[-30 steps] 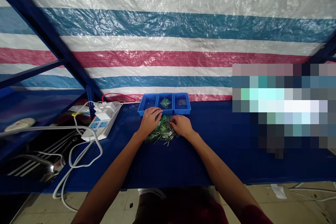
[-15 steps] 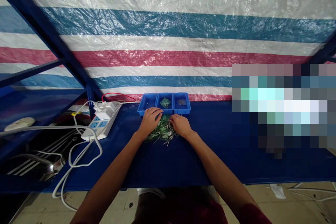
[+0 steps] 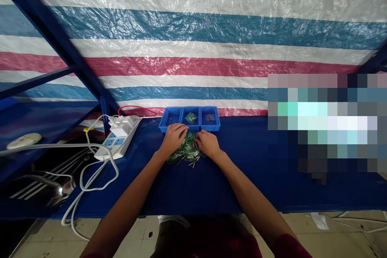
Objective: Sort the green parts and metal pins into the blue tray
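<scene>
A heap of green, clear-looking small bags mixed with thin metal pieces (image 3: 190, 154) lies on the blue table between my hands. My left hand (image 3: 173, 138) rests on the heap's left and far side, its fingers stretched out and the thumb apart from them. On the right edge of the heap, my right hand (image 3: 208, 142) has its fingers curled and pressed together; what they hold, if anything, is too small to make out. Just beyond stand three blue bins side by side: the left bin (image 3: 165, 126) holds a few tiny bits, the middle one a green packet (image 3: 191, 118), the right one small greyish pieces (image 3: 209, 117).
A white power strip (image 3: 116, 147) with plugged-in adapters and looping white cables (image 3: 113, 171) lies left of the heap. A blue frame post (image 3: 104, 115) rises behind it. Striped sheeting (image 3: 187, 66) hangs at the back. A blurred-out area covers the right side.
The view has shifted very slightly. Both hands stay at the heap in nearly the same pose, and nothing has plainly been taken up or let go.
</scene>
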### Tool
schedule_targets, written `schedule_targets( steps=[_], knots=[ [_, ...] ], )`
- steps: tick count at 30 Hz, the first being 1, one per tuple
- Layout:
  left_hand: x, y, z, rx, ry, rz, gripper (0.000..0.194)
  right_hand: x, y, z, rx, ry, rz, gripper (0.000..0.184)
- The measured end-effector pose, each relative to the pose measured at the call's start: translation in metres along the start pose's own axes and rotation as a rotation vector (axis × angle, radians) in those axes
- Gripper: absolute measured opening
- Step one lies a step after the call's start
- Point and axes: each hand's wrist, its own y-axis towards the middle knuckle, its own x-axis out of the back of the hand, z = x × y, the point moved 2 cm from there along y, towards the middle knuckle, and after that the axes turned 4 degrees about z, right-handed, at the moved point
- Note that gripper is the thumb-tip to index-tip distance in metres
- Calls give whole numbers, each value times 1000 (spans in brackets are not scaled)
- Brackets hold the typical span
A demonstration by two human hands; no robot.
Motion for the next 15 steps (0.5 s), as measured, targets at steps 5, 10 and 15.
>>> schedule_targets(
  steps=[5, 10, 15],
  knots=[
    [0, 0, 0, 20, -7, 20, 27, 1, 1, 2, -21, 11, -4, 15],
    [0, 1, 0, 37, -15, 38, 27, 0, 1, 2, -15, 35, -49, 19],
    [0, 1, -1, 35, -11, 36, 27, -4, 3, 1, 20, 11, -31, 15]
  ],
)
